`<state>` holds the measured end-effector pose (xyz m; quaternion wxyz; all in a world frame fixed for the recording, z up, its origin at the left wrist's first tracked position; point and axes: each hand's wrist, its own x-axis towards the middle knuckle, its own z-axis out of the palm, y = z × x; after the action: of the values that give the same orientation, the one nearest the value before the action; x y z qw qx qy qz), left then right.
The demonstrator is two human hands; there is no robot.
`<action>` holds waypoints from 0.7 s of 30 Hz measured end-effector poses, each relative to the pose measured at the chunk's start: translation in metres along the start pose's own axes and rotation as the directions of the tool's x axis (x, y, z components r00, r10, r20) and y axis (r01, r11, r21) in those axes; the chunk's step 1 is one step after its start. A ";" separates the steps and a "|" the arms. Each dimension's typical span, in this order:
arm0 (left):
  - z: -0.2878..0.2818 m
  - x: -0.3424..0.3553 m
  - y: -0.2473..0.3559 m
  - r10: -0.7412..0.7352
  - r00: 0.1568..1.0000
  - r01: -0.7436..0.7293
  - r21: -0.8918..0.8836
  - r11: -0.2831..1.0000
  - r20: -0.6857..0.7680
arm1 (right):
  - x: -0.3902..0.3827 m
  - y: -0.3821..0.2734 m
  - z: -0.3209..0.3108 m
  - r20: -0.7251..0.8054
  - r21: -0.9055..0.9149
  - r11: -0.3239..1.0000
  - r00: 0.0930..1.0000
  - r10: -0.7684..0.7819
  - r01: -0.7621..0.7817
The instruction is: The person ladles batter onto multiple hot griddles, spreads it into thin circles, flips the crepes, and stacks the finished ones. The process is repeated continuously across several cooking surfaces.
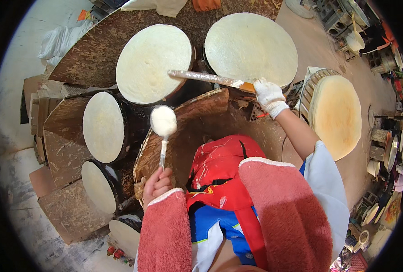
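Observation:
My bare left hand (157,186) is closed round the handle of a ladle (164,121), its bowl full of thick white batter. The ladle hangs in front of the far-left round griddle. In a white glove, my right hand (270,97) grips the yellowish handle of a long flat spatula (206,78) with a batter-smeared blade. Its tip reaches over the right edge of the pale pancake (154,63) at far left; its handle end passes by the near edge of another pancake (251,47). More pale rounds lie on griddles down the left, including one large pancake (103,127).
A stack of golden-tan pancakes (335,115) rests on a slatted round rack (308,90) at my right. Brown, stained boards (88,59) stand round the griddles, and a curved one (201,109) rises close before me. Pots and blocks clutter the far right.

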<state>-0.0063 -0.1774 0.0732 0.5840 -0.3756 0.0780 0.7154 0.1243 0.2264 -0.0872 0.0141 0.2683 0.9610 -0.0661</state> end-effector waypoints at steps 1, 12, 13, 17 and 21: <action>-0.006 0.002 -0.003 0.021 1.000 -0.021 0.000 1.000 -0.008 | 0.005 0.002 -0.006 0.017 -0.005 1.000 1.000 -0.020 0.020; -0.007 0.003 0.014 0.091 0.996 -0.082 0.271 0.959 -0.021 | 0.068 0.102 -0.152 -0.123 0.404 0.893 0.956 0.266 -0.197; -0.005 0.005 0.014 0.094 0.995 -0.086 0.262 0.961 -0.020 | 0.064 0.121 -0.162 -0.174 0.512 0.832 0.923 0.344 -0.214; 0.008 0.017 0.013 0.048 0.999 -0.037 0.313 0.949 -0.025 | 0.002 0.192 -0.200 -0.264 0.858 0.479 0.641 0.721 -0.185; 0.025 0.037 0.011 -0.046 0.998 0.060 0.349 0.935 -0.049 | -0.118 0.246 -0.215 -0.093 0.984 0.006 0.479 0.873 0.179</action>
<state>-0.0290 -0.1380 0.0641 0.6590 -0.2817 0.2055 0.6664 0.3544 0.4030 0.1035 -0.5395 0.4798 0.4376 -0.5360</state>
